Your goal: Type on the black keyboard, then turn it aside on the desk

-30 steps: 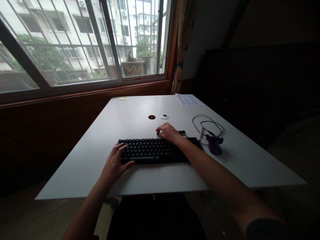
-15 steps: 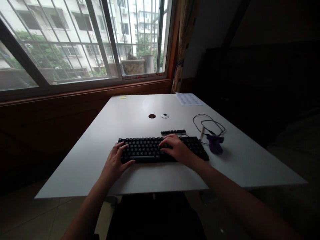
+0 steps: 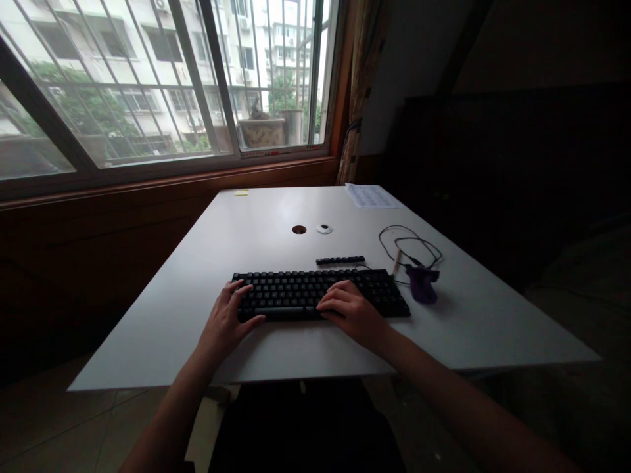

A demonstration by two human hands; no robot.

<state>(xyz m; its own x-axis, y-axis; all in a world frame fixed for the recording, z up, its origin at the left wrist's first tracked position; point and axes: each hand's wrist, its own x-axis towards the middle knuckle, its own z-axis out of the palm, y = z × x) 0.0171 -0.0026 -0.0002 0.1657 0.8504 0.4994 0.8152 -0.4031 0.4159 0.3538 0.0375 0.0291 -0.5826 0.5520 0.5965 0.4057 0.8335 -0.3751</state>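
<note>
A black keyboard [image 3: 305, 292] lies on a white table [image 3: 266, 217] in front of me. My left hand [image 3: 227, 322] rests on the keyboard's left end, fingers spread over the keys and thumb along its front edge. My right hand [image 3: 350, 309] lies flat on the keys right of the middle, fingers stretched out. Neither hand holds anything. A short black strip of keys [image 3: 340, 260] lies on the table just behind the keyboard.
A purple object [image 3: 421, 284] and a looped black cable [image 3: 411, 246] lie right of the keyboard. A round hole [image 3: 298, 229], a white cap [image 3: 324, 228], a sheet of paper [image 3: 371, 195] and a yellow note [image 3: 241, 192] sit farther back. A barred window stands behind.
My right hand has drawn back from the black strip behind the keyboard and come down onto the keys. The left hand has stayed in place.
</note>
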